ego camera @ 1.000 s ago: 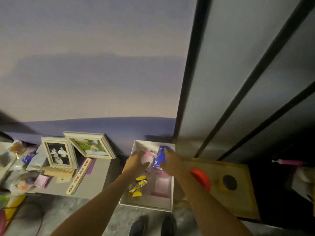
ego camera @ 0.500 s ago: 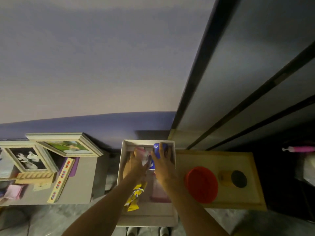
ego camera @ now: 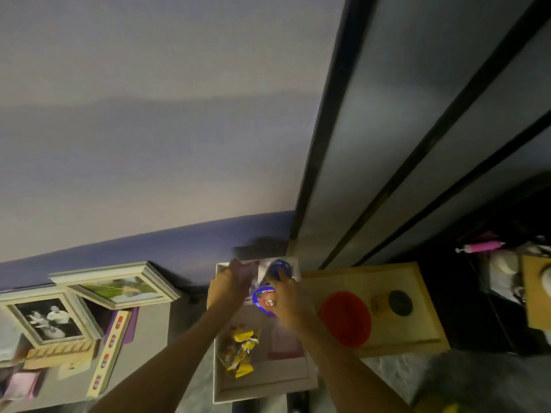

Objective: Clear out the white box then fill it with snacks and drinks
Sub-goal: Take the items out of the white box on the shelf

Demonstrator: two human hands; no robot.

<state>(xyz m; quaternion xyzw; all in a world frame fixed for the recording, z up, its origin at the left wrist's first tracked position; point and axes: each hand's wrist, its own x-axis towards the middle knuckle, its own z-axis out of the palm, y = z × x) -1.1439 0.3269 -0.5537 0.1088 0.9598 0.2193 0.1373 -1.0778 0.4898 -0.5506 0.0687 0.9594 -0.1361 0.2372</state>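
- The white box sits on the floor between a desk on its left and a wooden board on its right, with both hands deep in its far end.
- A second ago the hands were nearer the middle of the box, carrying a blue can and a pink packet. Now they have pushed on to the far wall.
- One blue can now stands upright in the far right corner, which it had not reached a second ago.
- The right hand is curled round a second, blue-rimmed can that is tilted end-on to the camera. Blur softens the fingers, so the grip is a judgement.
- The left hand has its fingers bent over the pink packet and holds it against the far left of the box.
- Yellow snack wrappers lie in the near half, as before.
- The clearing looks finished, since picture frames lie on the desk, and filling is well along. Drinks are being packed at the back, so the tilted can probably needs standing beside the first.
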